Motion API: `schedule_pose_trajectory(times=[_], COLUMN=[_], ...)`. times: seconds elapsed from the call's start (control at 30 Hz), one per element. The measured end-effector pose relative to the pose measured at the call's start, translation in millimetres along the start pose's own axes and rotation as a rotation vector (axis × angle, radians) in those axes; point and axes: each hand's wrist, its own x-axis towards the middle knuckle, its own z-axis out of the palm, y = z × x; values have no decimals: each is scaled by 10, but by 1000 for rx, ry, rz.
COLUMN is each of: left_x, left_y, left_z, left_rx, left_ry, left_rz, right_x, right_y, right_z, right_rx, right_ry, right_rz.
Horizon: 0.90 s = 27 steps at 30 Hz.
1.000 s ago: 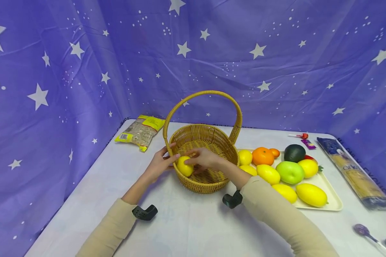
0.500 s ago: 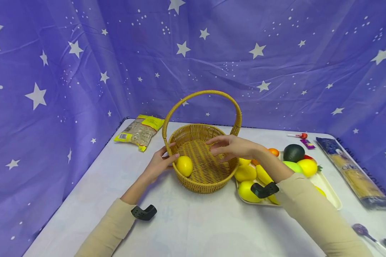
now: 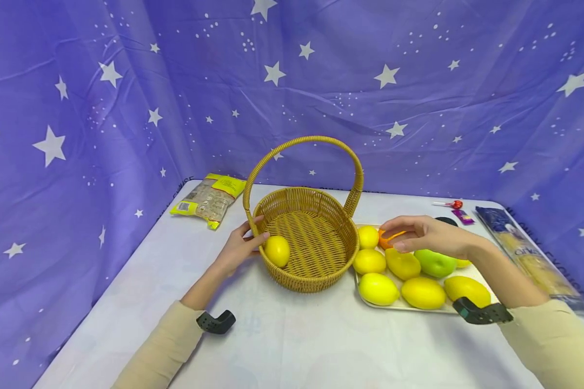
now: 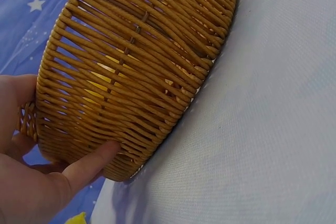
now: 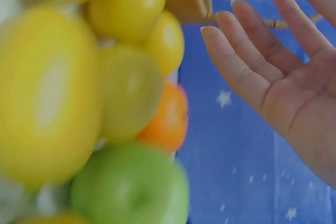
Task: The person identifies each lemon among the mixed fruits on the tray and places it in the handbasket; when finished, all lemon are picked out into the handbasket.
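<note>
My left hand (image 3: 236, 249) grips the left side of a woven wicker basket (image 3: 311, 282) with a tall arched handle. In the left wrist view, fingers press against the basket's slatted outer wall (image 4: 136, 66). One lemon (image 3: 277, 251) lies inside, against the left wall. Over a cream tray (image 3: 479, 272) to the right hovers my right hand (image 3: 430, 235), fingers spread and holding nothing. Beneath it are several lemons (image 3: 423, 293), a green apple (image 3: 435, 265) and a partly covered orange (image 3: 385, 241). The right wrist view shows the bare palm beside the blurred fruit.
A yellow-and-clear food bag (image 3: 211, 200) lies at the back left. Toward the back right are a red lollipop (image 3: 456, 204) and a small purple packet (image 3: 463, 217). A long pasta pack (image 3: 530, 254) lies along the right edge, partly behind the right forearm.
My right hand has let go of the lemon in the basket and moved right, out of the basket to above the tray. The left hand has kept its grip.
</note>
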Motion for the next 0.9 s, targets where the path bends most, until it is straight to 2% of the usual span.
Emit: schedule_pose_trajectory(times=[0.27, 0.5, 0.63, 0.77, 0.9], left_x=[-11, -12, -11, -15, -15], left_y=[27, 21, 8, 6, 10], left_z=[4, 7, 6, 8, 12], left_rx=[8, 4, 0, -2, -15], left_ry=[-7, -4, -4, -1, 1], left_rz=[-2, 0, 4, 6, 4], right_x=[-418, -528, -529, -531, -525], right_y=[307, 462, 484, 485, 483], right_z=[7, 65, 112, 169, 223], right_rx=[28, 33, -40, -162, -230], right_ry=[-4, -48, -63, -50, -32], right_rz=[-4, 53, 84, 102, 107])
